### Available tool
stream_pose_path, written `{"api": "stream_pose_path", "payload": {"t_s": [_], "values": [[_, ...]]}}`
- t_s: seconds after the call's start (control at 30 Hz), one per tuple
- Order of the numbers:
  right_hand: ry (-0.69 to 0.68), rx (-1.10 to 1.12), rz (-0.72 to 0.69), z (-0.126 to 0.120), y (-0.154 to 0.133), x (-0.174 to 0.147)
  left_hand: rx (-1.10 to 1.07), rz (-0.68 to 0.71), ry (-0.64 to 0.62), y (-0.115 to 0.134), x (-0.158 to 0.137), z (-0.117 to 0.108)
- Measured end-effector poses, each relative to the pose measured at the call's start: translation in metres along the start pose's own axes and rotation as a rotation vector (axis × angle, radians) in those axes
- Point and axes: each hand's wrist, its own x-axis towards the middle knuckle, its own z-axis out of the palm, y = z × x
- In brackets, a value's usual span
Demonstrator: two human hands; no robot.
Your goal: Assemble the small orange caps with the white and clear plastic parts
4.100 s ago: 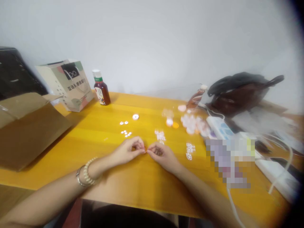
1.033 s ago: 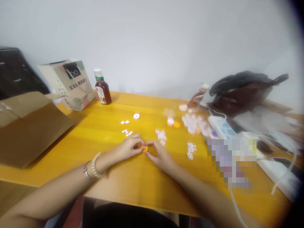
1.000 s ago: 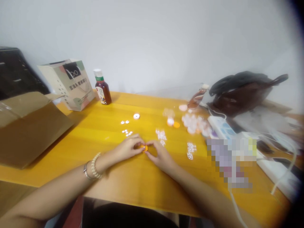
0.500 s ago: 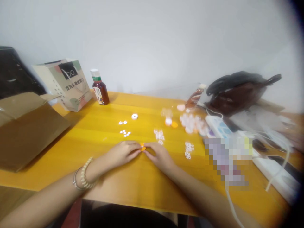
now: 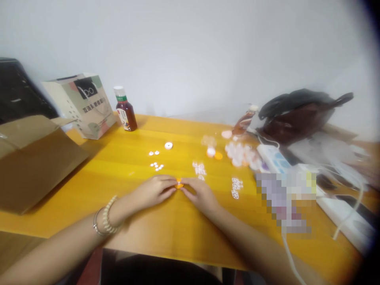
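Between the fingertips of both hands is a small round orange piece (image 5: 178, 183) with a pale spot at its middle; its exact kind is too small to make out. My left hand (image 5: 157, 190) pinches it from the left, and my right hand (image 5: 200, 194) pinches it from the right. Both hands are low over the table. Beyond my left hand lie several small white pieces (image 5: 156, 166), two more white bits (image 5: 154, 153) and a white ring-shaped disc (image 5: 168, 145). Flat white cut-out pieces (image 5: 199, 169) lie just past my right hand.
More white cut-outs (image 5: 235, 188) lie to the right, with a heap of pale discs (image 5: 242, 153) behind. A dark red bottle (image 5: 126, 114), a paper bag (image 5: 90, 107) and a cardboard box (image 5: 38, 166) stand left. Power strips (image 5: 274, 158), cables and a dark bag (image 5: 299, 118) crowd the right.
Almost nothing differs. Both hands keep their pinch on the orange piece, which appears slightly turned, with a little more of its face showing. The view has shifted very slightly.
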Motion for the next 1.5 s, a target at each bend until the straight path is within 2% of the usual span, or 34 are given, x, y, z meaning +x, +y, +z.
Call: {"api": "stream_pose_path", "payload": {"t_s": [0.17,0.67,1.5], "values": [[-0.004,-0.009,-0.015,0.0012,0.0028,-0.0001,0.021,-0.016,-0.036,0.0002,0.0011,-0.0032],[0.011,-0.025,-0.042,0.0034,0.0056,-0.0008,0.040,0.030,-0.025,-0.0006,0.0011,-0.0030],[0.066,-0.076,-0.099,0.0047,0.0073,-0.0015,0.074,0.026,-0.049,-0.0047,-0.0002,-0.0005]]}}
